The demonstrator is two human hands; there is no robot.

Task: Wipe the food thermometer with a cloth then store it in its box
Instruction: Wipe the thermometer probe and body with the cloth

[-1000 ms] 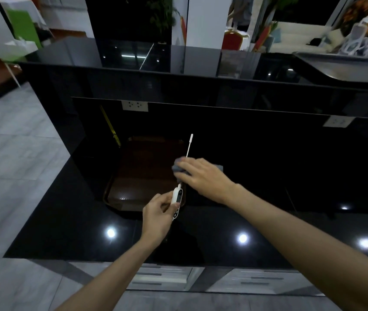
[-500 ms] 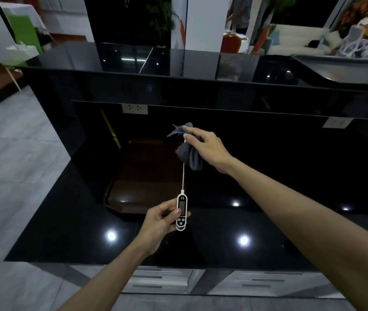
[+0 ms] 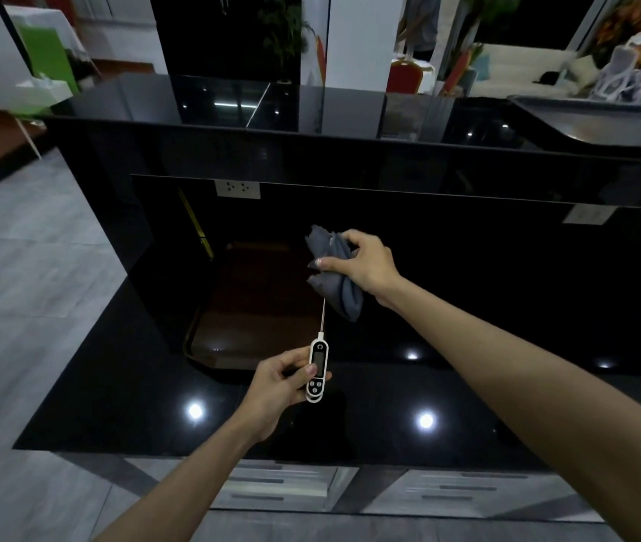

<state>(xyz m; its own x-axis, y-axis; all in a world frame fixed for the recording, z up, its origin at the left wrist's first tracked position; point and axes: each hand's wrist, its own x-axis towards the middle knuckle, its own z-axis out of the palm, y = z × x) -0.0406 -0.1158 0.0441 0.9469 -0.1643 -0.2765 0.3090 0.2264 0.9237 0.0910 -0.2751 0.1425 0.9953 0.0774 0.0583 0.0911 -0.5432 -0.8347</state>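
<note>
You're mid-wipe: the probe's upper part is wrapped in the cloth (image 3: 336, 275), and no box shows anywhere, so storing is all ahead of you. Your left hand (image 3: 278, 389) is closed around the body of the food thermometer (image 3: 318, 367), probe pointing to twelve o'clock over the black counter (image 3: 115, 385). Your right hand (image 3: 366, 266), at one o'clock from it, pinches the bunched cloth around the probe.

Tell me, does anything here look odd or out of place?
Nothing stands out. The left hand holds the thermometer, the right hand wraps the grey cloth around its probe. No spills or damage show.
</note>
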